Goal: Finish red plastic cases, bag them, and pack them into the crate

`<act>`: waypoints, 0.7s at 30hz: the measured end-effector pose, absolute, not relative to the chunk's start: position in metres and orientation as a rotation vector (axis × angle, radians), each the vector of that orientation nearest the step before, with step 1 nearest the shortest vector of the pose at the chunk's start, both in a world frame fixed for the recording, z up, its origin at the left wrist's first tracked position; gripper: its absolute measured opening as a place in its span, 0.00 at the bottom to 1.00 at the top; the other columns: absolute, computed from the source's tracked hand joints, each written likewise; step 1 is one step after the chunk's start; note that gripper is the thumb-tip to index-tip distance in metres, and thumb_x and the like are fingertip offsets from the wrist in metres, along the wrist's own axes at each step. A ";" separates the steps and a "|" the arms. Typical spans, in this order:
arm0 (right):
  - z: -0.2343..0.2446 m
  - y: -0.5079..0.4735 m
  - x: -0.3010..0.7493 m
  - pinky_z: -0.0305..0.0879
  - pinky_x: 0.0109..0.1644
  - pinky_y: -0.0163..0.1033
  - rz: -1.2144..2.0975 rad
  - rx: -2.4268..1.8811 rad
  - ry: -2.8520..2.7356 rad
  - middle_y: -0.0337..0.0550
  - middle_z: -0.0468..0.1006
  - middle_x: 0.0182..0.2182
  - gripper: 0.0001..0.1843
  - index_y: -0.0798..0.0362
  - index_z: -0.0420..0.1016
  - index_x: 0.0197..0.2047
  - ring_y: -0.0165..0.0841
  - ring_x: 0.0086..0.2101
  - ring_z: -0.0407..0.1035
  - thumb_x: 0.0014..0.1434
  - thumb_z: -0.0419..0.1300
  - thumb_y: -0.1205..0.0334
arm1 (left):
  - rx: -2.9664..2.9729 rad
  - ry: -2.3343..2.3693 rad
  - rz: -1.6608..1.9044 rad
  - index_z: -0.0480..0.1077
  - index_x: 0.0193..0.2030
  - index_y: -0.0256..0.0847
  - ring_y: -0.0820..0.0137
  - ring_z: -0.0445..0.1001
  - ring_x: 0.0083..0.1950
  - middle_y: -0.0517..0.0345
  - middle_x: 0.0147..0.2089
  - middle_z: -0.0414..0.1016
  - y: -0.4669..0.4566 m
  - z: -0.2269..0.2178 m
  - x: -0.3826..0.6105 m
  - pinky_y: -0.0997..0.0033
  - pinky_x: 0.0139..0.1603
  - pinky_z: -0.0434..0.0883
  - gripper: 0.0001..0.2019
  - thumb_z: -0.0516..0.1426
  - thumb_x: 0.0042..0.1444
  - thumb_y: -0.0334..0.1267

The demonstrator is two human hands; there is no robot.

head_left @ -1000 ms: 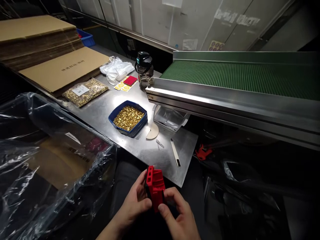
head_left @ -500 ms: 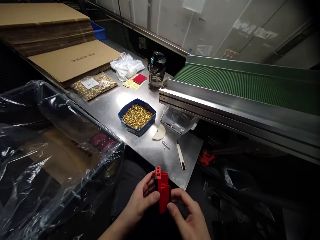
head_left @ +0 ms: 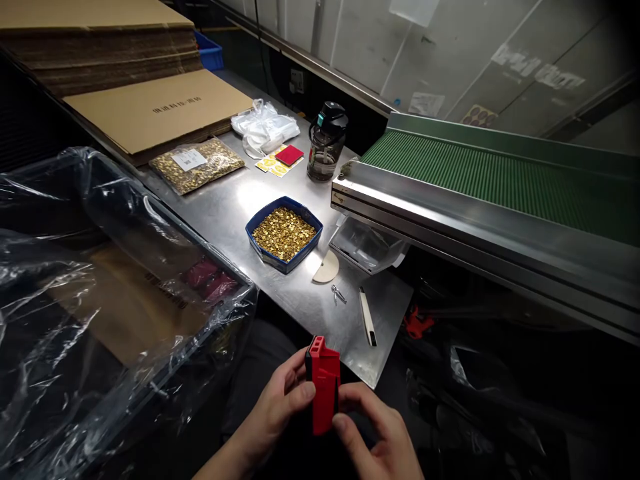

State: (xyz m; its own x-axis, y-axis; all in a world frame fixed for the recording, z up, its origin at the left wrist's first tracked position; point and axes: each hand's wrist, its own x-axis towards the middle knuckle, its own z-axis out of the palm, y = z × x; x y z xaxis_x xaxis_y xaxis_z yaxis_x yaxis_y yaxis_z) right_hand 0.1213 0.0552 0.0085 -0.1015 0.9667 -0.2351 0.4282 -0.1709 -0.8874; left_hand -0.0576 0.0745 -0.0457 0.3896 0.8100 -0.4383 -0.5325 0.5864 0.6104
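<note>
Narrow red-and-black plastic block (head_left: 325, 393), long axis near upright, holed end up, clamped in left hand (head_left: 281, 404) and right hand (head_left: 379, 427).

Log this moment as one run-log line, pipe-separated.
left grip: holding red part | right grip: at red part's edge | blue tray: gold pieces inside | white tool: on metal table

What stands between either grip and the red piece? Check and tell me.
Nothing visible: the left grip and the right grip are both directly on the red piece. The blue tray sits farther off, on the metal table.
</note>
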 end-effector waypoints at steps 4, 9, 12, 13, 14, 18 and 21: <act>0.007 0.057 0.123 0.72 0.46 0.32 1.321 -1.629 -1.602 0.37 0.84 0.37 0.09 0.43 0.80 0.43 0.35 0.39 0.79 0.66 0.61 0.51 | 0.418 0.766 0.885 0.64 0.70 0.38 0.48 0.72 0.61 0.39 0.63 0.74 0.076 -0.043 -0.061 0.51 0.65 0.64 0.37 0.65 0.57 0.51; 0.009 0.063 0.126 0.71 0.46 0.28 1.399 -1.568 -1.659 0.35 0.83 0.37 0.07 0.42 0.78 0.45 0.30 0.40 0.79 0.68 0.58 0.55 | 0.465 0.753 0.878 0.59 0.72 0.38 0.45 0.67 0.66 0.36 0.67 0.68 0.078 -0.050 -0.065 0.49 0.66 0.63 0.40 0.66 0.58 0.52; 0.009 0.066 0.127 0.72 0.46 0.29 1.441 -1.527 -1.636 0.35 0.83 0.38 0.08 0.43 0.77 0.46 0.30 0.40 0.78 0.69 0.57 0.55 | 0.461 0.767 0.882 0.60 0.72 0.38 0.45 0.67 0.67 0.37 0.67 0.69 0.078 -0.050 -0.065 0.48 0.67 0.63 0.40 0.66 0.58 0.52; 0.008 0.066 0.127 0.72 0.46 0.29 1.449 -1.525 -1.631 0.36 0.83 0.38 0.08 0.43 0.77 0.47 0.30 0.40 0.78 0.69 0.57 0.55 | 0.456 0.781 0.886 0.61 0.71 0.38 0.45 0.67 0.67 0.37 0.67 0.69 0.078 -0.048 -0.065 0.47 0.68 0.62 0.40 0.66 0.57 0.52; 0.007 0.065 0.128 0.72 0.46 0.29 1.457 -1.531 -1.634 0.36 0.83 0.38 0.08 0.43 0.76 0.47 0.30 0.40 0.78 0.69 0.57 0.55 | 0.443 0.798 0.894 0.61 0.71 0.39 0.46 0.67 0.67 0.38 0.67 0.70 0.077 -0.046 -0.064 0.48 0.68 0.61 0.39 0.67 0.57 0.52; -0.004 0.061 0.132 0.72 0.47 0.31 1.392 -1.599 -1.772 0.37 0.83 0.41 0.07 0.43 0.76 0.47 0.31 0.41 0.78 0.69 0.58 0.56 | 0.259 0.890 0.914 0.65 0.68 0.43 0.49 0.69 0.66 0.45 0.66 0.72 0.076 -0.034 -0.063 0.52 0.69 0.61 0.35 0.66 0.58 0.52; -0.008 0.059 0.134 0.71 0.49 0.33 1.299 -1.604 -1.881 0.37 0.83 0.41 0.07 0.43 0.76 0.47 0.32 0.42 0.78 0.68 0.59 0.57 | 0.135 0.900 0.901 0.68 0.66 0.44 0.52 0.71 0.65 0.47 0.64 0.76 0.077 -0.027 -0.063 0.55 0.67 0.62 0.30 0.63 0.60 0.52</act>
